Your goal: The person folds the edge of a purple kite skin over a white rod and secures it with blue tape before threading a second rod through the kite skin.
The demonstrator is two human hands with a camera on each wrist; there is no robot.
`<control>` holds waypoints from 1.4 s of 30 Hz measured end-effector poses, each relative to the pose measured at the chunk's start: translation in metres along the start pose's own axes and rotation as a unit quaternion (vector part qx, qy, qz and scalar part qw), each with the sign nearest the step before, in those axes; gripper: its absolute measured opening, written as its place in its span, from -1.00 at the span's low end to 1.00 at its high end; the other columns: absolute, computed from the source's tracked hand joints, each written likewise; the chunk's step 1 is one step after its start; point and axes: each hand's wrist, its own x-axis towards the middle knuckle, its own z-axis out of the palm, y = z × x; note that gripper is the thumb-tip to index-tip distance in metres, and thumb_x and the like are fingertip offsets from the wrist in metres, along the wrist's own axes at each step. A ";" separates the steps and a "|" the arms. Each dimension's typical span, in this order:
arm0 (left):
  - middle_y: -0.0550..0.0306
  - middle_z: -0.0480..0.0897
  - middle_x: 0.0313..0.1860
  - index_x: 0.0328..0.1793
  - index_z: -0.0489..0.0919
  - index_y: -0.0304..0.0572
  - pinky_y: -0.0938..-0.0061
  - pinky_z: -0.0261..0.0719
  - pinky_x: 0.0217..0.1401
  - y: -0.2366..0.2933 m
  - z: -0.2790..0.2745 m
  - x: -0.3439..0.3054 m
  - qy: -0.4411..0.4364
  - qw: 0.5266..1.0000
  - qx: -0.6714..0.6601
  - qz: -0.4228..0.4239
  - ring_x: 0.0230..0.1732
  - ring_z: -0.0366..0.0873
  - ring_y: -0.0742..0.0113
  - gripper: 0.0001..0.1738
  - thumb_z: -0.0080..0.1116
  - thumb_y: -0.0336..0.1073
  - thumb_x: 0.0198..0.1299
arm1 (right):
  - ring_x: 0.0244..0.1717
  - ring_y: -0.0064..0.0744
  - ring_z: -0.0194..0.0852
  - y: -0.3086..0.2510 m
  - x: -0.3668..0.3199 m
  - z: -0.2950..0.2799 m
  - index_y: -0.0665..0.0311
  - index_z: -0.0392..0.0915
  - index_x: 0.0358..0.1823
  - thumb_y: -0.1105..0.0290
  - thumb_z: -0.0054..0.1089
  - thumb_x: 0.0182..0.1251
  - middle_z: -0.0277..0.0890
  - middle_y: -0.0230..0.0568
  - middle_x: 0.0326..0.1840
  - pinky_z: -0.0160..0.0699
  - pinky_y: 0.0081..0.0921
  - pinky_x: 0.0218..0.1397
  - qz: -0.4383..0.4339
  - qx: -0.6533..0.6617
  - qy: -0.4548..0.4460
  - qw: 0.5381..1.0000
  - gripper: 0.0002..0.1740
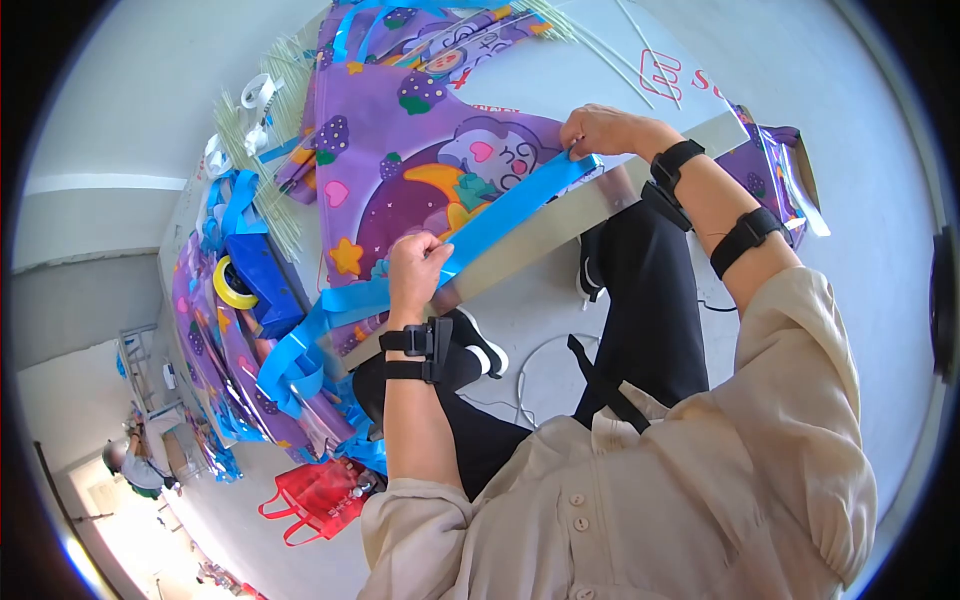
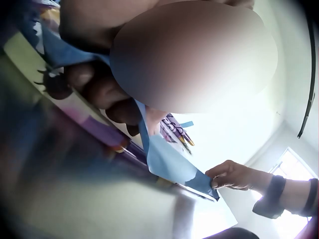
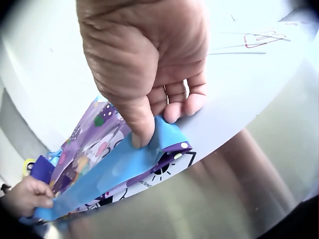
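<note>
A blue strip point(image 1: 515, 213) runs along the near edge of a purple printed plastic sheet point(image 1: 352, 180) with berries, stars and a cartoon animal. My left hand point(image 1: 415, 268) pinches the strip partway along, its loose tail hanging off to the left. At the strip's far right end, my right hand point(image 1: 612, 132) pinches the corner between thumb and fingers. In the right wrist view the strip end point(image 3: 172, 134) folds over the sheet's purple edge under the thumb. The left wrist view shows the strip point(image 2: 172, 162) stretched between both hands.
A blue tape dispenser point(image 1: 270, 290) with a yellow roll point(image 1: 230, 285) stands at the left, beside thin pale sticks point(image 1: 262, 180) and white rolls point(image 1: 258, 92). More purple sheets point(image 1: 215, 350) drape off the left side. A red bag point(image 1: 318, 500) sits on the floor; another person point(image 1: 145, 465) is farther off.
</note>
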 end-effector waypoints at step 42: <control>0.02 0.60 -0.59 -0.22 0.46 -0.03 0.15 0.49 -0.54 -0.030 0.000 -0.026 0.135 0.940 0.289 0.117 -0.52 0.60 -0.04 -0.80 0.10 -0.11 0.24 | -0.06 0.07 0.49 -0.173 0.042 0.168 0.36 0.55 -0.29 0.59 0.11 -0.02 0.51 0.10 -0.19 0.50 -0.25 -0.03 -0.104 0.168 0.254 0.947 -0.80</control>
